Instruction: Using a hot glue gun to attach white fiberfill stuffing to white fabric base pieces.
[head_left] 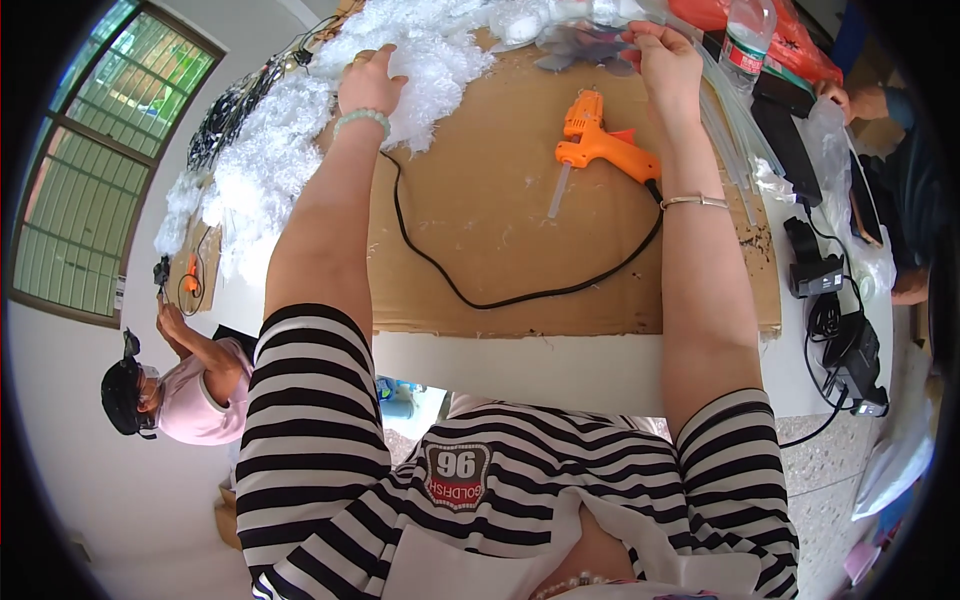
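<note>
While the Left Hand (pixel 371 86) Reaches to the White Strands (pixel 430 62), the Right Hand (pixel 672 74) Grasps Thin Clear Pieces (pixel 588 46)

Because the two materials are so light, I think this step asks for a soft touch more than for force. The white strands lie in a loose pile at the upper left of the cardboard (pixel 480 235), and the left hand is over their edge. Its fingers are loosely extended, with the thumb apart; whether the fingertips grasp a strand, I cannot tell. The right hand is at the far edge of the cardboard, where its fingers appear to pinch the smoky, see-through pieces by one side.

To do it well, I would hold these pieces only by the rim, so that they do not bend or slide apart. With the other hand, it is better to lift a few strands slowly, since a hasty pull could drag the whole tangle.

The orange glue gun (pixel 600 140) rests between the two arms, its nose pointing away from the person. It may be hot — I cannot see — so the strands and the thin pieces should pass well clear of it. Its black cord (pixel 480 303) curves across the cardboard, and a forearm could catch it.
</note>
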